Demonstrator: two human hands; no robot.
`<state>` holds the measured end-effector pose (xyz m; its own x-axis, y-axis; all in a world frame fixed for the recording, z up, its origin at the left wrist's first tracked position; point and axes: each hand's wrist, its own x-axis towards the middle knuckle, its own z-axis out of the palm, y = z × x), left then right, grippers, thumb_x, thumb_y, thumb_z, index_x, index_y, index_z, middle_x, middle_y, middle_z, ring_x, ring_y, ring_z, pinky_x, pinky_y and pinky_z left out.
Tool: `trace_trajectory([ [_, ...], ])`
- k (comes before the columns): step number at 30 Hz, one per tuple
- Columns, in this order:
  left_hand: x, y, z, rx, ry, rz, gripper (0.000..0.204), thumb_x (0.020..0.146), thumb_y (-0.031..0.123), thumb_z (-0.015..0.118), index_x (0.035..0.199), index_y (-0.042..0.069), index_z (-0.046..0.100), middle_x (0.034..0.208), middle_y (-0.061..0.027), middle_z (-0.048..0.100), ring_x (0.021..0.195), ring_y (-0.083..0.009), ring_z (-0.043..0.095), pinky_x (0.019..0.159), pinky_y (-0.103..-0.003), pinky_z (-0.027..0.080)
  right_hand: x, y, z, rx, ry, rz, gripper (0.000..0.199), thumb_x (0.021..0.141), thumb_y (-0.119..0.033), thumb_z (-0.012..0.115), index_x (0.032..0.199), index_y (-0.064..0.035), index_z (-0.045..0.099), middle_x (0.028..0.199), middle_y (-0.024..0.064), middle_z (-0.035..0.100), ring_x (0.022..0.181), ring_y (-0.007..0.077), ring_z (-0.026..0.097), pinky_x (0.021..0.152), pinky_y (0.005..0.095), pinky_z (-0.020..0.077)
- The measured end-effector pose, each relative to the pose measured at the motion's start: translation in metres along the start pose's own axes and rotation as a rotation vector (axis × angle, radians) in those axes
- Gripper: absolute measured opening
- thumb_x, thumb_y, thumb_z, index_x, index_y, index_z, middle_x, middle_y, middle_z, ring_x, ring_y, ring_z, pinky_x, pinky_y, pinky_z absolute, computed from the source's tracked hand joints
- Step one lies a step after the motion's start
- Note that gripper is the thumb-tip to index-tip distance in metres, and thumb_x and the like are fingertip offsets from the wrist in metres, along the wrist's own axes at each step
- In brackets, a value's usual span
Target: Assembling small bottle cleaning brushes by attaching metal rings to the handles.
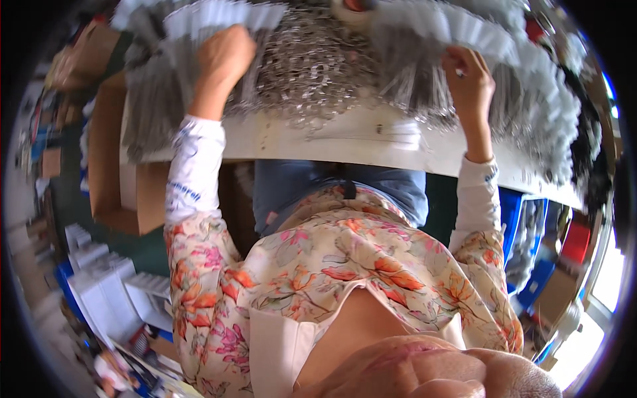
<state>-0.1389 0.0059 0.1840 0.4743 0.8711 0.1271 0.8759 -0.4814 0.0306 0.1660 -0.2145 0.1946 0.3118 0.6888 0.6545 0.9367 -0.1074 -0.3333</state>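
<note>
Head view showed a white table (345, 142) across the upper frame, heaped with metal pins (312, 63); the left hand (222, 56) and right hand (468, 76) each closed on pin bundles (424, 79); cardboard boxes (109, 166) stood at left.

A blouse (345, 265) with a cream ground and orange, pink and green flowers over white sleeves (192, 166) with small blue print, blue trousers (318, 186), a white table (371, 136) heaped with shiny silver metal pieces (312, 66), and a brown cardboard box (113, 166) beside it.
</note>
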Motion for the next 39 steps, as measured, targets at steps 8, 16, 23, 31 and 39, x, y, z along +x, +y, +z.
trace_trajectory([
  [8,-0.032,-0.026,-0.013,-0.877,0.252,0.094,0.022,0.089,0.024,0.055,0.095,0.003,0.054,0.088,-0.0122,0.065,0.074,-0.0201,0.065,0.061,-0.029,0.051,0.012,-0.008,-0.007,0.418,-0.026,0.289,0.017,0.083,-0.015,0.065,0.096,-0.0037,0.068,0.086,0.0054,0.068,0.075,0.0106,0.064,0.07,0.0232,0.0495],
  [16,-0.037,-0.163,-0.034,-0.339,0.311,-0.305,0.048,0.082,0.047,0.057,0.099,0.002,0.064,0.094,-0.0166,0.066,0.083,-0.0275,0.063,0.076,-0.038,0.046,0.053,0.063,-0.1,0.652,0.346,0.138,0.02,0.086,0.0,0.053,0.105,0.0025,0.059,0.086,0.008,0.06,0.077,0.0182,0.061,0.075,0.0296,0.0516],
  [23,-0.069,-0.278,0.07,-0.719,0.018,-0.416,0.031,0.089,0.023,0.056,0.093,-0.008,0.058,0.076,-0.01,0.058,0.069,-0.0205,0.043,0.069,-0.034,0.04,0.029,0.123,-0.123,0.11,0.431,0.26,0.015,0.083,-0.014,0.057,0.085,-0.0032,0.067,0.066,0.0001,0.056,0.062,0.0042,0.048,0.053,0.023,0.0381],
  [31,-0.058,-0.278,0.05,-0.783,-0.113,-0.606,0.02,0.089,0.018,0.056,0.09,-0.002,0.061,0.069,-0.0046,0.057,0.048,-0.0099,0.04,0.039,-0.027,0.027,0.018,0.139,-0.099,-0.146,0.093,0.545,0.024,0.072,-0.029,0.068,0.083,-0.0079,0.071,0.064,0.0106,0.064,0.057,0.0189,0.058,0.056,0.0348,0.0457],
  [39,-0.068,-0.26,-0.009,-0.365,0.381,-0.253,0.026,0.091,0.02,0.051,0.103,0.0,0.062,0.089,-0.0098,0.065,0.078,-0.0178,0.059,0.07,-0.03,0.047,0.041,0.182,-0.133,0.331,0.567,0.415,0.02,0.082,-0.021,0.057,0.073,-0.0036,0.061,0.057,-0.0029,0.047,0.05,0.0093,0.044,0.044,0.0285,0.0361],
])
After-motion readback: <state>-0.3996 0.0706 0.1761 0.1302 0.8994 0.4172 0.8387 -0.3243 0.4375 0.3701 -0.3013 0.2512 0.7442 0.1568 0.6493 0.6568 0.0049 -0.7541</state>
